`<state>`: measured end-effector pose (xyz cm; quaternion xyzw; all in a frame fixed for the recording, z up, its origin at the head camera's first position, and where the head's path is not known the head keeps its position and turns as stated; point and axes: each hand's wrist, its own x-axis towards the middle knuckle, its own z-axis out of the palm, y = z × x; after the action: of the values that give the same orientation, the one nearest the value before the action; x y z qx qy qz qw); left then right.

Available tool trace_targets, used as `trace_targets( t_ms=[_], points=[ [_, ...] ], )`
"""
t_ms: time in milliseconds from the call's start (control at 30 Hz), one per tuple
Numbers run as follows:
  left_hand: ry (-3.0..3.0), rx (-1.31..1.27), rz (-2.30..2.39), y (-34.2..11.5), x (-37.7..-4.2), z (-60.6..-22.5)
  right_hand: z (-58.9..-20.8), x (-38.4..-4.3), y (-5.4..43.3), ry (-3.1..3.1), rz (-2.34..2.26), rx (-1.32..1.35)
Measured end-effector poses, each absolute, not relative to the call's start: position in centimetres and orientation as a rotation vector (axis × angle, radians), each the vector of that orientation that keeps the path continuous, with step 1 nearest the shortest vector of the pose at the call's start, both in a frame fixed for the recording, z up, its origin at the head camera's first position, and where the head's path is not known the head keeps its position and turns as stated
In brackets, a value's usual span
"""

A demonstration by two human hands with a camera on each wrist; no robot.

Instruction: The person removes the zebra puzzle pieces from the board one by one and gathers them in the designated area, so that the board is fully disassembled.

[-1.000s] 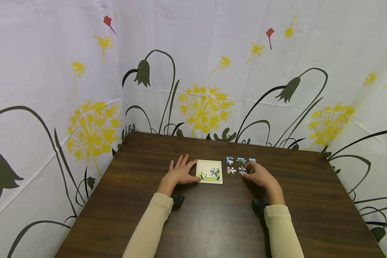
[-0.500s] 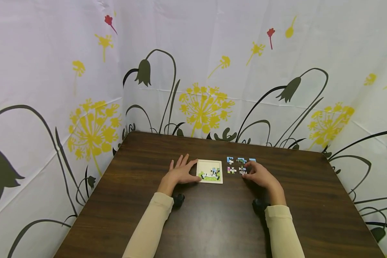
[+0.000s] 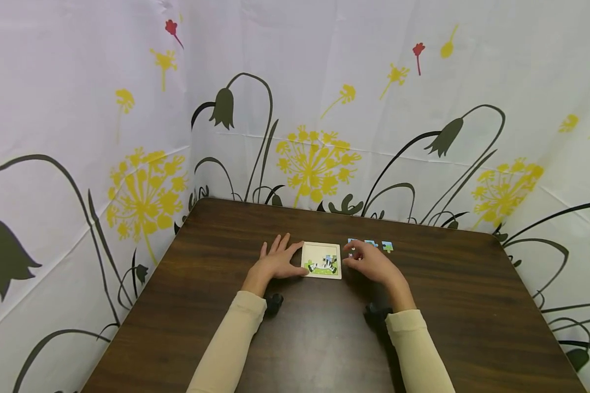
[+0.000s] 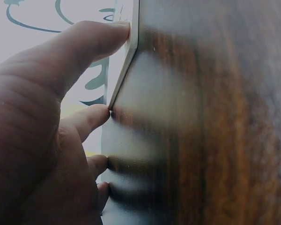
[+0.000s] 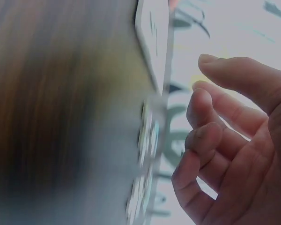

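Note:
A small square puzzle tray (image 3: 326, 244) lies on the table with part of a zebra picture (image 3: 326, 267) in it. My left hand (image 3: 273, 265) rests at its left side, thumb (image 4: 100, 40) on the near corner and index fingertip at the far one, other fingers spread on the tabletop. Just right of the tray hovers my right hand (image 3: 376, 266), fingers loosely bent. In the right wrist view a gap shows between thumb (image 5: 239, 70) and index finger, with nothing in it. Behind and under that hand lie loose jigsaw pieces (image 3: 387, 246), some hidden by it.
The dark wooden table (image 3: 319, 338) reaches back to a white curtain (image 3: 305, 65) printed with flowers. A black wrist camera (image 3: 273, 304) sits below the left hand, and another (image 3: 376, 314) below the right.
My right hand has moved left from the lower right jigsaw piece toward the tray, uncovering the blue-and-green piece at the right and covering lower pieces. The left hand stays at the tray.

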<state>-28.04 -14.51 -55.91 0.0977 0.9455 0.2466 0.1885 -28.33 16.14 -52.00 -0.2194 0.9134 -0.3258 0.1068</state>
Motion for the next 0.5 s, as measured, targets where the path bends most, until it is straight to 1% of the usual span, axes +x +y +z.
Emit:
trace_targets(
  t_ms=[133, 233, 500],
  points=[
    [2.658, 0.271, 0.676, -14.4, -28.2, -55.9, -52.0, -28.6, 13.6, 2.658, -0.892, -0.682],
    [2.654, 0.262, 0.682, -14.4, -28.3, -55.9, -52.3, -28.8, 12.5, 2.629, -0.85, -0.643],
    [2.655, 0.27, 0.656, -14.4, -28.5, -56.3, -53.0, -29.3, 11.4, 2.592, -0.827, -0.547]
  ],
)
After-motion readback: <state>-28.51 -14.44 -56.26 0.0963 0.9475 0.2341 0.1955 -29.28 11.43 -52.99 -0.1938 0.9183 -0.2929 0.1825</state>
